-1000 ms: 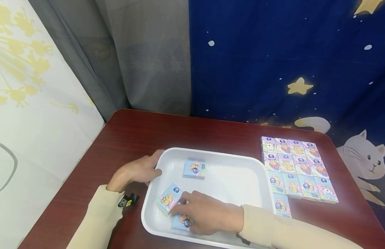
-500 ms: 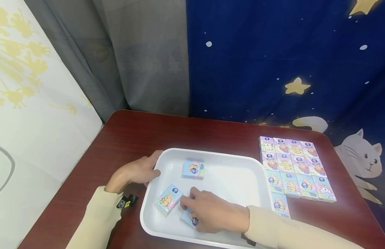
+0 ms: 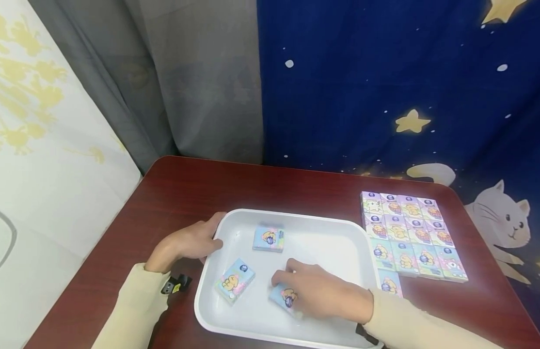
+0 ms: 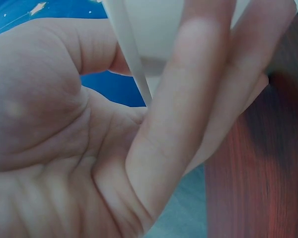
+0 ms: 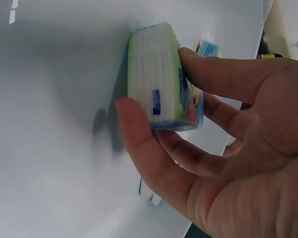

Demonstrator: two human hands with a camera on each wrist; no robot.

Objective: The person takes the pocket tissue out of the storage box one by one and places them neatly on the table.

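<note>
A white tray lies on the table, and its left rim is gripped by my left hand. In the left wrist view, the tray wall passes between thumb and fingers. Low inside the tray, my right hand pinches a small blue tissue pack between thumb and fingers. The right wrist view shows this pack tilted, one end toward the camera. Two more blue tissue packs lie in the tray: one near the back wall, another angled at the left.
Right of the tray, purple and blue tissue packs lie in neat rows on the dark red table. A single blue pack begins another row, partly hidden by the tray's rim. Curtains hang behind the table.
My right hand has moved right across the tray with the tissue pack, away from the angled pack. My left hand keeps its hold on the rim.
</note>
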